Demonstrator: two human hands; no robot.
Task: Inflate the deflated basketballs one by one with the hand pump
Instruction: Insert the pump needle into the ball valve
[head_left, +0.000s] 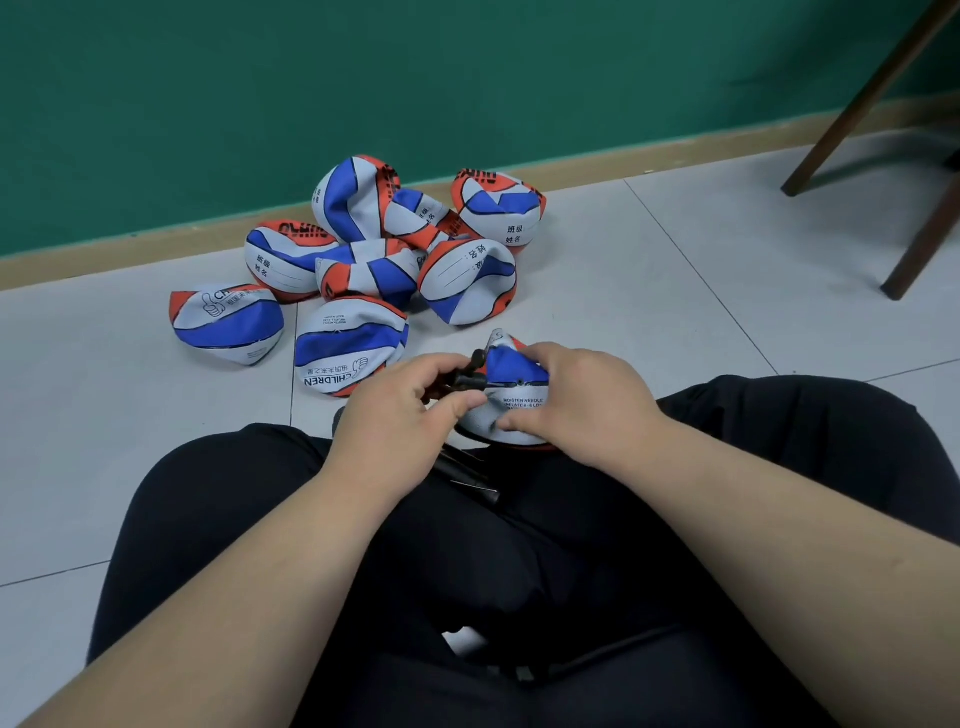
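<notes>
Barely started: right hand (576, 395) grips one deflated basketball (517, 370) at the knees, 12 o'clock. Left hand (400, 410) pinches pump nozzle (465, 375) just beside the valve (520, 383), seemingly not yet in. Pile of flat balls (363, 260) on floor (675, 270), 11 o'clock; none looks inflated.

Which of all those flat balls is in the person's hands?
The ball gripped by the right hand at the lap; the other balls lie piled on the floor.
</notes>
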